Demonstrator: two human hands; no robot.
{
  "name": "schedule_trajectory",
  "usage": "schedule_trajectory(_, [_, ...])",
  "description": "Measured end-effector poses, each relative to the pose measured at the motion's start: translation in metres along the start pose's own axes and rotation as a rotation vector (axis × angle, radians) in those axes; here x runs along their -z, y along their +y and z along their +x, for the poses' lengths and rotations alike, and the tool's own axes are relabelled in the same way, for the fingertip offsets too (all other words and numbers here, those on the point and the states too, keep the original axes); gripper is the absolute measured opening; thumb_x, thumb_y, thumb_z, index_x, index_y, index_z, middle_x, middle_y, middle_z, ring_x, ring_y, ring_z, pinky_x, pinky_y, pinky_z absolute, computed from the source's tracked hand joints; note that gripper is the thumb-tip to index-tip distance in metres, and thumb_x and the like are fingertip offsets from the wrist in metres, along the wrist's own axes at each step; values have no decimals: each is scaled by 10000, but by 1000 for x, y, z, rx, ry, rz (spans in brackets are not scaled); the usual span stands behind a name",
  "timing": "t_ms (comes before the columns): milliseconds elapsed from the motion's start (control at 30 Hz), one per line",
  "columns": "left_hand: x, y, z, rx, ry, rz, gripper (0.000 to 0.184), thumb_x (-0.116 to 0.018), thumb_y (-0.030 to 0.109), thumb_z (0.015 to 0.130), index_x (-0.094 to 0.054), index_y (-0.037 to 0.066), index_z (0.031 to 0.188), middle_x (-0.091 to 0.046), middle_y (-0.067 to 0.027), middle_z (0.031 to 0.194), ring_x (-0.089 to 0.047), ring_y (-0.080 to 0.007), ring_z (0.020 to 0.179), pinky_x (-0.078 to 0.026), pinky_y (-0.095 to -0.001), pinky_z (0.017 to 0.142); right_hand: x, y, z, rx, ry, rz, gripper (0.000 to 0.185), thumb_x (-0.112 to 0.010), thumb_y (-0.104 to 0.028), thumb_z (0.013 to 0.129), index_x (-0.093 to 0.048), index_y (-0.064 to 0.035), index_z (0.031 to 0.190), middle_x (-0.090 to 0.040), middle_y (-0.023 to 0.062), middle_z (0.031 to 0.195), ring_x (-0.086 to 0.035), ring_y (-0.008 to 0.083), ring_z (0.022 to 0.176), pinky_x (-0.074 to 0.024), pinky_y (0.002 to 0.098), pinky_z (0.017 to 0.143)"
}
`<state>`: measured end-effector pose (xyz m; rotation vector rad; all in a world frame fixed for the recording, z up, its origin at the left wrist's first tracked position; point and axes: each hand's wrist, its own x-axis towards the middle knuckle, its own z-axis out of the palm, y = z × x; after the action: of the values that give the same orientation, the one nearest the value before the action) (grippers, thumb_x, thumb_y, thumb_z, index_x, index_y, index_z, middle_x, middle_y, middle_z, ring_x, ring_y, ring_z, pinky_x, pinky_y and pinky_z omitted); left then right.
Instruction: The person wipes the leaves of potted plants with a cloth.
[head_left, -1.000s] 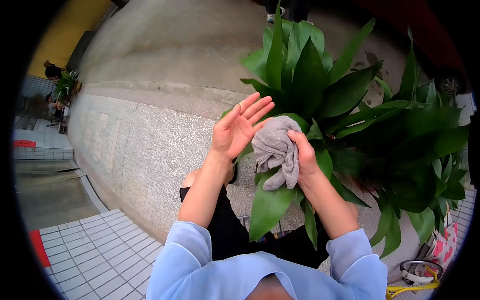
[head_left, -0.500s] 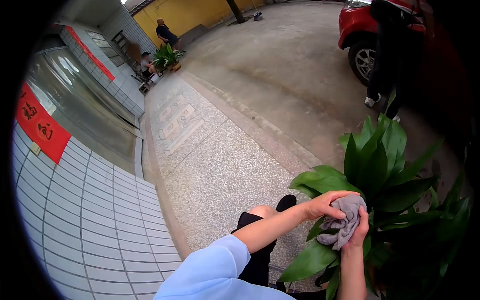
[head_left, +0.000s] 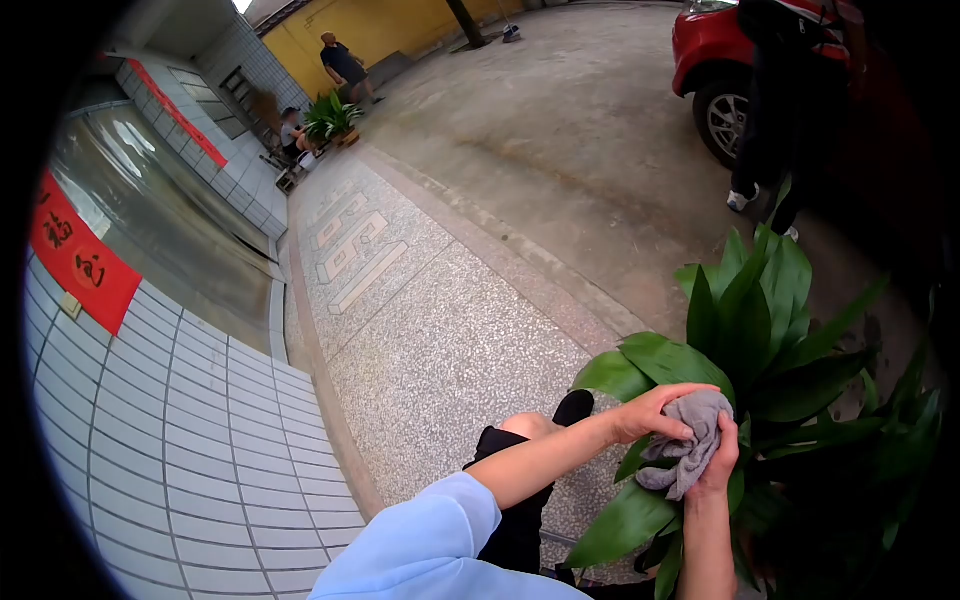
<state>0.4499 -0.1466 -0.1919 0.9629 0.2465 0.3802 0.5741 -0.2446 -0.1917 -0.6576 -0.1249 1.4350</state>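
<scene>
A crumpled grey cloth point(head_left: 690, 440) is bunched between my two hands at the lower right. My left hand point(head_left: 652, 412) grips it from the left and above, the thumb lying across its front. From below, my right hand point(head_left: 718, 462) is wrapped round the cloth's right side. A leafy green plant point(head_left: 755, 320) with broad, long leaves surrounds both hands. Some leaves pass behind the cloth, and I cannot tell whether the cloth touches one.
A speckled stone walkway point(head_left: 440, 340) runs beside a white tiled wall point(head_left: 200, 440). At the upper right a person in dark trousers point(head_left: 770, 110) stands by a red car point(head_left: 700, 50). Far off are a seated person point(head_left: 292, 132), another on foot point(head_left: 342, 65) and a potted plant point(head_left: 330, 115).
The far person in dark clothes has moved slightly right and now stands more upright. My hands and the cloth look almost unchanged, and the view has shifted slightly.
</scene>
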Motion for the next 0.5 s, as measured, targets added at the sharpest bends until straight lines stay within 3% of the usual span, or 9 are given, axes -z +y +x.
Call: schedule_trajectory(500, [0, -5, 0, 3, 9, 23, 785, -719, 134, 743, -359, -14, 1426, -522, -104, 1329, -495, -183, 1221, -349, -324, 1075, 3, 0, 1, -13, 15, -5, 425, -432, -367, 945, -581, -20, 1140, -644, 102, 1060, -618, 228, 972, -485, 347, 872])
